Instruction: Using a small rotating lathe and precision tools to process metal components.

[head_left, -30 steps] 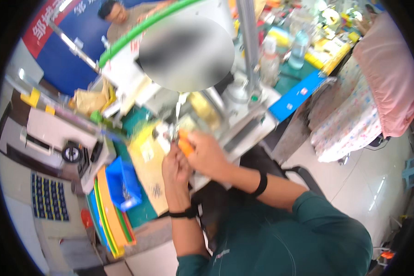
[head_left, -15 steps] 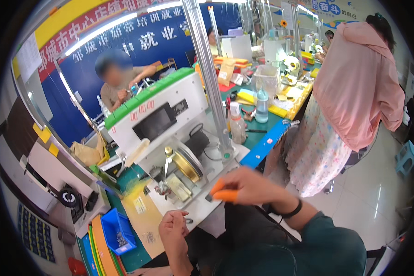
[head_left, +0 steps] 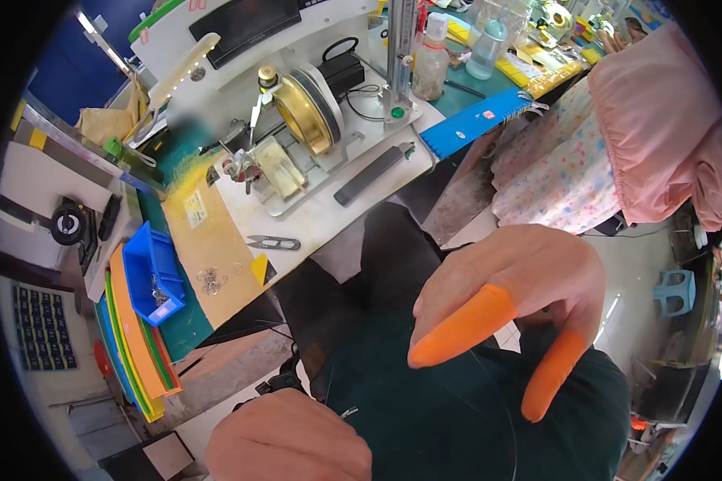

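My right hand [head_left: 513, 297] is raised close in front of my dark green shirt, with orange covers on the thumb and one finger. Those two are spread apart with nothing seen between them. At the lower edge is the rounded back of my left hand [head_left: 289, 437]; its fingers are hidden. Beyond my hands, a dark grey bar [head_left: 373, 175] lies on the white machine base [head_left: 329, 228]. Thread snips [head_left: 274, 242] rest near the base's front edge. Behind them stands a machine with a brass-coloured wheel [head_left: 303, 116] and a small metal clamp [head_left: 241, 166].
A blue bin [head_left: 152, 272] with small metal pieces stands at the left, beside a brown board [head_left: 208, 248] carrying loose wire bits. A blue strip [head_left: 477, 124] juts out at the right. Bottles [head_left: 431, 60] stand behind it. A person in a pink jacket [head_left: 666, 120] is at the right.
My right hand has left the grey bar and drawn back toward me. My left hand has moved back from near the snips to the lower edge. The view has tilted down.
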